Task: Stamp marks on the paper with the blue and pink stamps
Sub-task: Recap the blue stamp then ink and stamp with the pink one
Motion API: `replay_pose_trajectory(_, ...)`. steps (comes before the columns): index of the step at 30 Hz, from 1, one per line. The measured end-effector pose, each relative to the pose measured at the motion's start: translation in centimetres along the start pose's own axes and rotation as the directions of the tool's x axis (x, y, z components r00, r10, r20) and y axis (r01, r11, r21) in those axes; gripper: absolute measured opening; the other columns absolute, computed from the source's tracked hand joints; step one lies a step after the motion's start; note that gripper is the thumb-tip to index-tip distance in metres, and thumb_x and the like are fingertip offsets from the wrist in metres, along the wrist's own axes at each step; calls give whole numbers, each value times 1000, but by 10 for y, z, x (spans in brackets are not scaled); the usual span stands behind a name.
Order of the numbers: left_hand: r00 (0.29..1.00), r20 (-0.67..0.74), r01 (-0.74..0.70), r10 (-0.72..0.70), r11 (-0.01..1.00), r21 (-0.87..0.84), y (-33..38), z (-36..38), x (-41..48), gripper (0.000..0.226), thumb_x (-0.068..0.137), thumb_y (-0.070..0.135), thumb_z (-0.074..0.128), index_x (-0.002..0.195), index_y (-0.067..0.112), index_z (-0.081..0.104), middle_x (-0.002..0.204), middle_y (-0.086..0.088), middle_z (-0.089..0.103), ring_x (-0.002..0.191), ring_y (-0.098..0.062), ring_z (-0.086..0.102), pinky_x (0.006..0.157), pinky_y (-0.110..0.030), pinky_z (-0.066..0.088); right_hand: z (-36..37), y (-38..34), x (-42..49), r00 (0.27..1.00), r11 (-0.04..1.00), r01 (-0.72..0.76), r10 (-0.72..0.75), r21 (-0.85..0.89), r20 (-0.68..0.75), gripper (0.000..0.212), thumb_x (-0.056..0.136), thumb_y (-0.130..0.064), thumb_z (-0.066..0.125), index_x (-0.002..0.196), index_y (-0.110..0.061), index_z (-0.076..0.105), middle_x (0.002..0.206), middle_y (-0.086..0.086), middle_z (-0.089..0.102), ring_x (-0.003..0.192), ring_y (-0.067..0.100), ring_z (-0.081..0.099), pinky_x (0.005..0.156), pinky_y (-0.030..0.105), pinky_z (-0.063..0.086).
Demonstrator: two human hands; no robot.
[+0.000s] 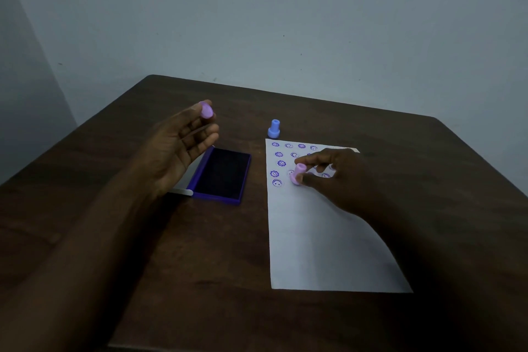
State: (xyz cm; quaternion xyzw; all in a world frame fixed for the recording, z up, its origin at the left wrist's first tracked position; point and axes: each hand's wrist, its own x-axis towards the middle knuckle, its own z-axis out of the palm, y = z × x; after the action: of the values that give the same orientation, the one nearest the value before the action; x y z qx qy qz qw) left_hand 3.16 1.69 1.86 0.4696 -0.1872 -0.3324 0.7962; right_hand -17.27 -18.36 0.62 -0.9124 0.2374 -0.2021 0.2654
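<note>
A white paper [323, 237] lies on the dark wooden table [143, 251], with several purple smiley and flower marks in rows across its top part. My right hand [334, 171] rests over those marks and pinches a pink stamp [297, 174], tilted, with its base on the paper. My left hand [183, 146] hovers above the table's left half, palm turned right, and holds a small pink cap [206, 110] at its fingertips. The blue stamp [274, 128] stands upright just beyond the paper's top left corner, touched by neither hand.
An open purple ink pad [225, 174] with a dark inked face lies between my hands, left of the paper, its lid [183, 191] partly hidden under my left hand. A pale wall stands behind the table's far edge.
</note>
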Motion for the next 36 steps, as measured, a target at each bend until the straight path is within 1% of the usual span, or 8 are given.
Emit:
replay_pose_trajectory(5,1000,1,0,0,1000,-1,0,0,-1,37,74,31,69,109,21,71,94,1,76,79,-7,74,67,-18,59,-1,1,-1,999,1000,-22,22,-14,24,29,79,-45,78,105,-33,78,79,-26,65,87,3,62,71,7,40)
replay_pose_trajectory(9,1000,7,-1,1,1000,-1,1,1,-1,40,69,31,70,108,20,70,92,1,76,78,-7,73,67,-18,59,2,0,-1,999,1000,-12,13,-23,35,29,79,-44,79,105,-32,78,94,-21,73,83,0,60,69,10,38)
replay_pose_trajectory(13,1000,2,-2,2,1000,-2,1,1,-1,40,68,31,71,106,20,71,92,1,76,77,-7,74,66,-18,58,3,0,-3,999,998,8,-6,-57,40,26,79,-44,79,103,-34,78,89,-25,69,85,-1,62,72,8,39)
replay_pose_trajectory(17,1000,3,-12,12,1000,12,1,1,-1,41,69,31,71,108,21,70,91,2,76,77,-6,73,66,-18,58,6,-1,-3,998,990,58,-55,-129,29,17,83,-43,75,97,-34,78,83,-26,66,77,-16,56,68,0,35)
replay_pose_trajectory(19,1000,5,-11,11,1000,12,1,1,-1,40,70,31,70,109,20,70,92,2,76,78,-6,74,67,-18,58,7,-1,-3,998,987,65,-61,-150,30,14,85,-43,72,95,-34,77,82,-25,67,76,-19,53,67,3,34)
replay_pose_trajectory(22,1000,5,-9,9,1000,15,0,2,-1,41,69,31,71,108,21,70,93,2,76,78,-6,74,67,-18,58,8,-2,1,997,985,37,-26,-167,66,13,86,-43,70,94,-34,76,84,-23,67,70,-11,53,69,15,36)
replay_pose_trajectory(29,1000,18,-8,7,1000,16,0,3,-2,41,68,30,71,107,21,71,92,3,77,79,-7,74,67,-19,58,5,-3,7,993,979,22,3,-204,118,9,82,-41,75,88,-35,77,85,-20,71,65,-27,50,59,5,29)
replay_pose_trajectory(36,1000,11,2,-2,1000,2,-1,2,-1,23,87,24,65,109,20,71,92,3,78,81,-7,74,69,-20,59,5,-4,6,994,978,5,17,-208,106,8,80,-39,75,87,-35,77,88,-19,75,64,-19,54,58,5,32)
